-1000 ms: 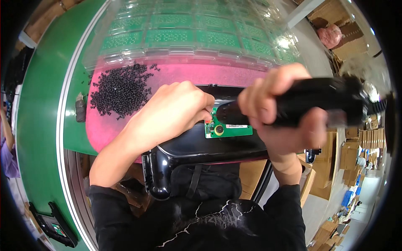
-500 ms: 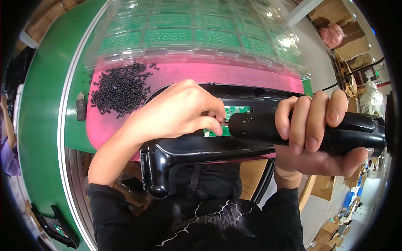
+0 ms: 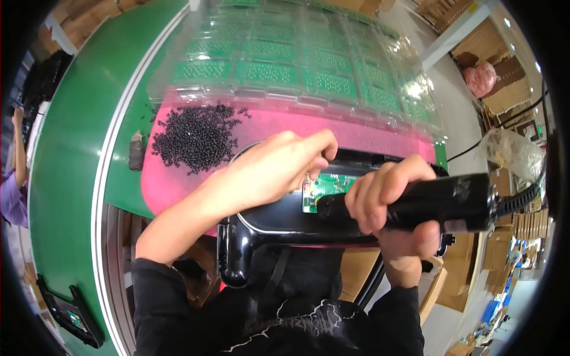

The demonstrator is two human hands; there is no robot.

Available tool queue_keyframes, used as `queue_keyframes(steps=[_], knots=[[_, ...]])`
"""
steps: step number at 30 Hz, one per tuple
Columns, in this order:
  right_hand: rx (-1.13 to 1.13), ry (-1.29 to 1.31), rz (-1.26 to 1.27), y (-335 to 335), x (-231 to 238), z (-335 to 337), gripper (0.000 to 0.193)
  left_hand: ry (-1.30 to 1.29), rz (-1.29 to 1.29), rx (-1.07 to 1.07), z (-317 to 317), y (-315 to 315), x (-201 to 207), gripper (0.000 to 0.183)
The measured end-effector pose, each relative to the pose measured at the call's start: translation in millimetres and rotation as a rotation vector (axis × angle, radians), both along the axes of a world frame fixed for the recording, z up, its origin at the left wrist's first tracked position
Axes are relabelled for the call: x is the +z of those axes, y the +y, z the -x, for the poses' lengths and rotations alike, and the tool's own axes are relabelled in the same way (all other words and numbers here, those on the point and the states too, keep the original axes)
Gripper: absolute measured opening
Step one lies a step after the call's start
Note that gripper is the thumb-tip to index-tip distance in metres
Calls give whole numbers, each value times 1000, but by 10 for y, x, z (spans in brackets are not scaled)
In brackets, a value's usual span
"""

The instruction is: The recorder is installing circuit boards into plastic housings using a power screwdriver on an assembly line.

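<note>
A black corded electric screwdriver is wrapped in the fingers of my right hand. Its nose reaches the lower part of a green circuit board, and the bit's tip is hidden. The board sits in a glossy black plastic housing lying across a pink mat. Over the board's left edge hovers my left hand, fingers curled together; whatever they may pinch is too small to make out. A heap of small black screws lies on the mat beyond my left forearm.
Stacked clear plastic trays with green boards stand behind the mat. A dark wrapped stub lies left of the mat. Another black housing rests on the green surface at lower left. At far left is another person's arm. Cardboard boxes stand at right.
The screwdriver has swung from beside my left fingertips to the board's lower part. My left fingers have come away from its bit and curled. The whole view has shifted slightly.
</note>
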State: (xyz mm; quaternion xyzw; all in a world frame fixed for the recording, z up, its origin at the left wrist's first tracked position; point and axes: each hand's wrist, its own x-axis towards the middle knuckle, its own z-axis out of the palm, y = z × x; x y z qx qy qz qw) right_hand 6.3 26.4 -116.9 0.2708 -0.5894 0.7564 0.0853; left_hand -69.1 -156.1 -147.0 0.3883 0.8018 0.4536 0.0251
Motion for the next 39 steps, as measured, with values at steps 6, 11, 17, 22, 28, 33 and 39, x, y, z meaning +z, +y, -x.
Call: queue_keyframes(steps=[6, 11, 17, 22, 28, 33, 39], knots=[[289, -16, -145, 29, -48, 104, 46, 18, 34, 37, -54, -28, -45, 15], [260, 53, -185, 21, -76, 91, 42, 0, 131, 35, -68, -8, 20, 22], [244, 137, 114, 76, -12, -112, 49, 46, 162, 20, -101, -29, 4, 18], [-9, 386, 233, 44, 174, -124, 55, 136, 127, -106, -154, -5, 74, 20], [31, 388, 250, 146, 261, -141, 53, -6, -51, -115, -253, 10, 163, 16], [78, 350, 239, 288, 313, -173, 54, -116, -70, -186, -243, -12, 131, 50], [-173, 107, -8, 568, 305, -211, 61, 110, -304, -85, -128, -40, 37, 55]])
